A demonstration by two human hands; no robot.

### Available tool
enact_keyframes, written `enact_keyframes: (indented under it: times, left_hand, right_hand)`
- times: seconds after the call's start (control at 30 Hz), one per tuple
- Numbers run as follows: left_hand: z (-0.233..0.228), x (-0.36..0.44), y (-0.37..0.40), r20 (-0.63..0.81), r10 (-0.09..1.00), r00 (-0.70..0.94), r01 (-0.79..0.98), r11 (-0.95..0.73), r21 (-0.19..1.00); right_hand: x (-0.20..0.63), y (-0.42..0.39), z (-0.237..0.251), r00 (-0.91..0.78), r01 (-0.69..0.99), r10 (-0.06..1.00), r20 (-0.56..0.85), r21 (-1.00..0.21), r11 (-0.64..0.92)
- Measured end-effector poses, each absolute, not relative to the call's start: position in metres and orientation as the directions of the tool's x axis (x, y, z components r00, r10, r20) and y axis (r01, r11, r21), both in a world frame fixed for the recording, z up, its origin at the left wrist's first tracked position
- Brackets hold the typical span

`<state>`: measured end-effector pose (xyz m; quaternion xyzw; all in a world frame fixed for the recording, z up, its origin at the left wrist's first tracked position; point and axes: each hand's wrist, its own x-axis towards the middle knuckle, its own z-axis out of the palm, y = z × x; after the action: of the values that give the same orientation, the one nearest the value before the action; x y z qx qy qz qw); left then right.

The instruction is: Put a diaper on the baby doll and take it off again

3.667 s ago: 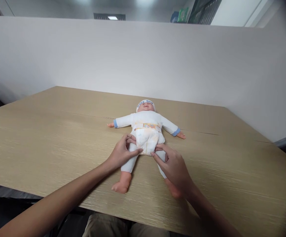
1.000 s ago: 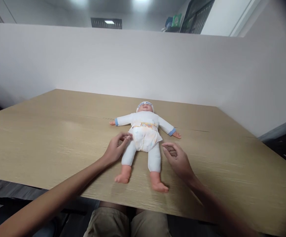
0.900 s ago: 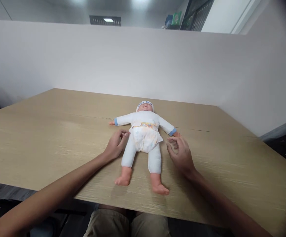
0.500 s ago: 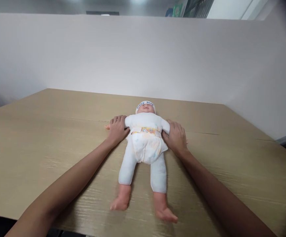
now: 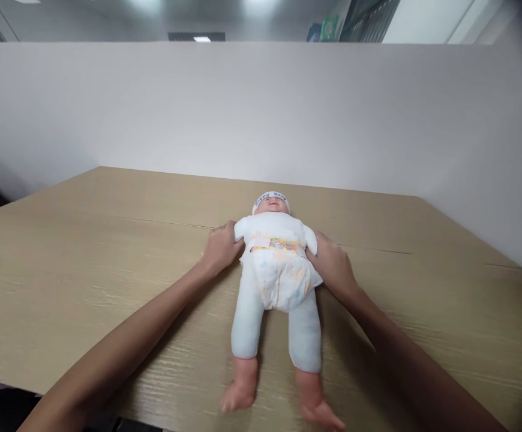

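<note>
A baby doll (image 5: 272, 224) lies on its back on the table (image 5: 85, 258), roughly in the middle, with its head toward the pale partition (image 5: 261, 108) and its bare feet toward the person. The left hand (image 5: 222, 246) has its fingers curled closed around the doll's white-sleeved arm on that side, the thumb lying low beside the body. The right hand (image 5: 333, 264) grips the other arm in the same way, its fingers bent over it and mostly hidden from view. A white diaper (image 5: 283, 279) with a coloured waist strip (image 5: 281, 243) sits around the doll's hips, over the white clothing; its loose edge flares out just beside the right wrist. The legs point down the table, slightly apart. A white cap (image 5: 270, 199) with blue lettering covers the top of the head.
</note>
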<state>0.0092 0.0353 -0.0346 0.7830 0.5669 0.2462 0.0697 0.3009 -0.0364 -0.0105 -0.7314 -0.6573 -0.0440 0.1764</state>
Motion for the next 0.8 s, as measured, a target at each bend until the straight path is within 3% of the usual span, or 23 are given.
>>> enact_keyframes:
  times: [0.17,0.37,0.57,0.8]
  left_hand:
    - [-0.003,-0.002,-0.029,0.236,0.949,0.211,0.774,-0.309,0.552]
    - [0.017,-0.014,-0.156,0.209,0.931,0.299,0.674,-0.361,0.644]
    - [-0.043,-0.027,-0.303,0.117,0.926,0.359,0.481,-0.291,0.827]
    - [-0.09,-0.052,-0.37,0.019,0.954,0.299,0.554,-0.19,0.811]
  right_hand:
    - [0.311,-0.073,0.011,0.082,0.938,0.953,0.292,-0.346,0.025]
    - [0.324,-0.154,0.028,-0.068,0.822,0.959,0.276,-0.529,0.211]
    - [0.324,-0.249,0.028,-0.19,0.719,0.956,0.221,-0.632,0.289]
    - [0.281,-0.338,0.016,-0.309,0.713,0.942,0.129,-0.624,0.319]
